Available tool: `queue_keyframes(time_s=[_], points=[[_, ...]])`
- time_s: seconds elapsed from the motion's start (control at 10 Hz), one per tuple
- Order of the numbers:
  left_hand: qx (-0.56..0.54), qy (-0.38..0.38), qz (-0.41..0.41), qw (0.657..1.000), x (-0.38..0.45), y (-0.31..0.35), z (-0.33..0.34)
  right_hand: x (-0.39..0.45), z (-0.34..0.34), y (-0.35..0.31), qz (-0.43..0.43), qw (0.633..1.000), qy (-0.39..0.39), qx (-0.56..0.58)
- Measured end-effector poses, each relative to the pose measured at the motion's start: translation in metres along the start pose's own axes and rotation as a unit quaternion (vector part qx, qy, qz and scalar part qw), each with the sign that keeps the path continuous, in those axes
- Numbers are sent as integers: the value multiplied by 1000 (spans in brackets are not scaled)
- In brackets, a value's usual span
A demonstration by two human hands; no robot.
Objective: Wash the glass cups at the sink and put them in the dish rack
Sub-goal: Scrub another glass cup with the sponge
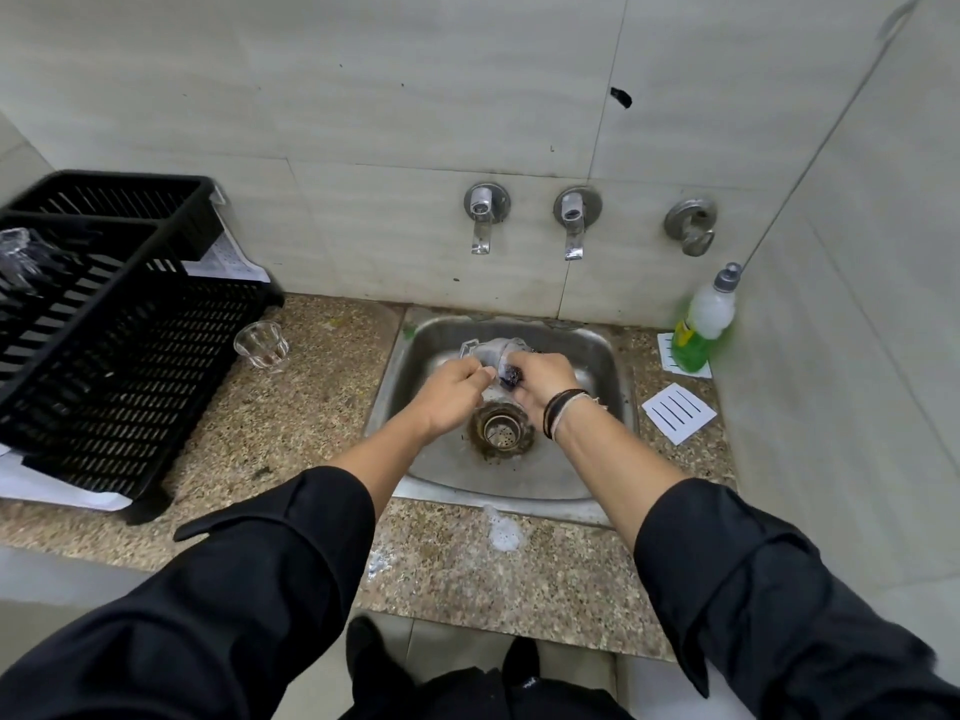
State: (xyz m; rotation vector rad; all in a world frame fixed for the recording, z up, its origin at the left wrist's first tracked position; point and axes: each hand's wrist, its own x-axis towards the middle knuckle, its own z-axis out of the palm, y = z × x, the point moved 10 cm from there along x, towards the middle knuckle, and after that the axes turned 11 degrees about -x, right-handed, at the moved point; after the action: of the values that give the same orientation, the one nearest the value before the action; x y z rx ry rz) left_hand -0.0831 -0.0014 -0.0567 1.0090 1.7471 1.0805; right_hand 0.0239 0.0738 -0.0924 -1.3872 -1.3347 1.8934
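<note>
Over the steel sink (pixel 597 356) both my hands hold one clear glass cup (pixel 493 350) on its side. My left hand (pixel 452 389) grips its left rim. My right hand (pixel 540 379) holds the other end and presses a small dark scrubber (pixel 511 377) against the glass. A second glass cup (pixel 261 344) stands upright on the speckled counter, left of the sink. The black plastic dish rack (pixel 119 324) fills the left counter, and a clear glass (pixel 21 257) lies in its upper left part.
Two wall taps (pixel 480 220) (pixel 574 223) hang above the sink, neither visibly running. A green dish soap bottle (pixel 704 324) stands at the right back corner, with white slotted tiles (pixel 678 412) beside it. Foam patch (pixel 503 532) lies on the counter's front edge. The drain (pixel 501 431) is below my hands.
</note>
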Motion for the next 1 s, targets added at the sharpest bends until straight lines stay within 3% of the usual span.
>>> queue_keyframes(time_s=[0.1, 0.2, 0.3, 0.4, 0.5, 0.6, 0.7, 0.8, 0.9, 1.0], points=[[56, -14, -8, 998, 4, -4, -5, -7, -6, -19, -121, 973, 17, -195], [37, -28, -52, 998, 7, -13, -11, -32, 3, -44, -350, 815, 35, -461], [-24, -10, -41, 999, 6, -11, -14, -34, 10, -52, -463, 688, 30, -558], [-59, -3, 1, 998, 3, -2, -15, -40, 18, -53, -516, 596, -14, -615], [-23, 2, 60, 998, 3, 10, -13, -44, 3, -69, -386, 758, 72, -521], [34, 8, 95, 995, 6, 18, -9, -20, -6, -6, 6, 999, 38, -7], [21, -3, 100, 995, 8, 23, -16, -15, -3, -23, -144, 977, 17, -155], [-61, -15, 111, 992, 7, 28, -22, -47, 17, -59, -513, 597, 93, -609], [-55, 3, 125, 991, 8, 31, -18, -51, 19, -66, -514, 570, 86, -635], [-28, 13, 126, 992, 11, 26, -13, -28, -6, -44, -149, 962, 34, -227]])
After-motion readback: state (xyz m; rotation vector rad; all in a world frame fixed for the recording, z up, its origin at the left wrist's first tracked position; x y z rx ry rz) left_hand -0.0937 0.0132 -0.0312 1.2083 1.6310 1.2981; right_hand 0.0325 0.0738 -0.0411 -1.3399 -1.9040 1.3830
